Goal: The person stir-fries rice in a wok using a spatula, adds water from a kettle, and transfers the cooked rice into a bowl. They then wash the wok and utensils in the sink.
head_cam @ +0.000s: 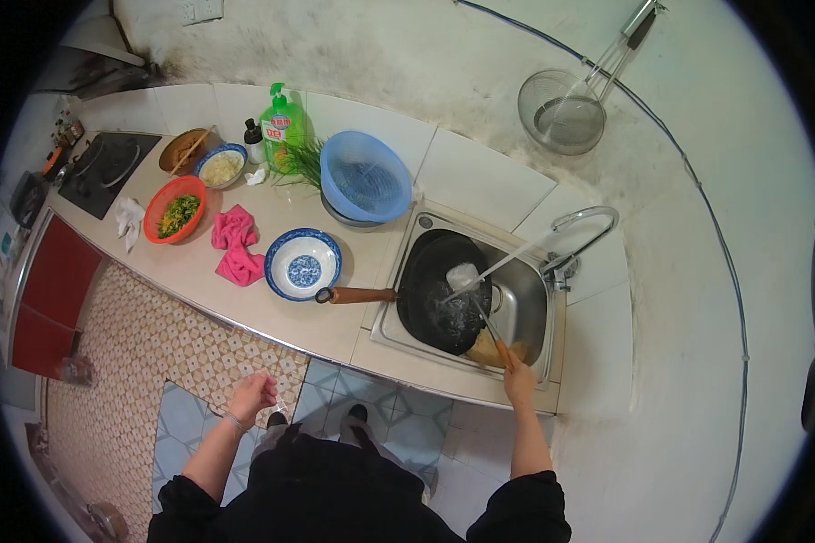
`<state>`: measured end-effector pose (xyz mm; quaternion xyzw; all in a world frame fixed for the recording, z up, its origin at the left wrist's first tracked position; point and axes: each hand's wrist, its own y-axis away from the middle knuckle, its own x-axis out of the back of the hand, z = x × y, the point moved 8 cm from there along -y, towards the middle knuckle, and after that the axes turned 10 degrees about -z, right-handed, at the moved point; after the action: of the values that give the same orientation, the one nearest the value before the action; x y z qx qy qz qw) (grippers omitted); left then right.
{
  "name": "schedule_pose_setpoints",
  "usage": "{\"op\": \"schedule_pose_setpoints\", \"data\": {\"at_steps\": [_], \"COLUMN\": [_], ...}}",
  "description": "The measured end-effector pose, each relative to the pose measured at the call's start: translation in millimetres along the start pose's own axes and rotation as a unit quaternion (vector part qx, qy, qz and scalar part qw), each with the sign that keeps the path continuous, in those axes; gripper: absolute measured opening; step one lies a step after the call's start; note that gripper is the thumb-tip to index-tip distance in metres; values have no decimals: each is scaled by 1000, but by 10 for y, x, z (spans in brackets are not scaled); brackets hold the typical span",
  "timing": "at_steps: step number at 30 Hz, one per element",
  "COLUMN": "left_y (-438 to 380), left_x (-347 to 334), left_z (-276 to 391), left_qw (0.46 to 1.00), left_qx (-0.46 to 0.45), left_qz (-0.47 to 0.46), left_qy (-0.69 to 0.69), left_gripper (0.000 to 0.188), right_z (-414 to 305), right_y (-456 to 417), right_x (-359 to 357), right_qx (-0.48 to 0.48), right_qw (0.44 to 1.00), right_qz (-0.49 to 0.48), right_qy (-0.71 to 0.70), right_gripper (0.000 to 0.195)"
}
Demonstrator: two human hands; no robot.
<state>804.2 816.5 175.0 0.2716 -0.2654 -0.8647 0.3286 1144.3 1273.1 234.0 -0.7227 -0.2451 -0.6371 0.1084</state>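
My right hand (520, 380) holds the wooden handle of a metal utensil (505, 353), whose far end reaches into a black wok (424, 298) in the sink. Water runs from the curved faucet (601, 212) into the wok, where a whitish lump (462, 276) lies; I cannot tell what it is. The wok's wooden handle (363, 295) points left over the counter. My left hand (252, 399) hangs in front of the counter with its fingers curled, and nothing shows in it. A yellowish thing (485, 349) lies in the sink beneath the wok's edge.
Left of the steel sink (547, 339) stand a blue-and-white bowl (303, 265), a pink cloth (236, 248), a blue colander (365, 176), green stalks (304, 159) and a green pump bottle (283, 125). Farther left are a red basket of chopped greens (176, 212), more bowls and a cooktop (109, 170). Strainers (562, 112) hang above.
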Motion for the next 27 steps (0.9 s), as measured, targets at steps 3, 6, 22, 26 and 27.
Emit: {"op": "schedule_pose_setpoints", "data": {"at_steps": [3,6,22,26,27], "left_y": [-43,-90,-330,-580,-635], "left_x": [-171,-269,-470,-677,-792], "left_z": [-67,-126,115,738,958], "left_qw": [1000,1000,998,987,980], "left_qx": [2,-8,-23,-95,-119], "left_qz": [-5,-4,-30,-60,-71], "left_qy": [-1,3,-44,-113,-141], "left_gripper": [28,28,28,24,23], "right_z": [-67,-19,32,-224,-230], "right_y": [2,41,-202,-96,-69], "right_x": [187,362,318,371,420], "right_qx": [74,182,-2,75,112], "right_qw": [996,983,991,997,994], "right_qz": [48,12,-134,-27,-13], "right_qy": [20,-6,11,-7,-6], "right_gripper": [45,48,44,41,40]}}
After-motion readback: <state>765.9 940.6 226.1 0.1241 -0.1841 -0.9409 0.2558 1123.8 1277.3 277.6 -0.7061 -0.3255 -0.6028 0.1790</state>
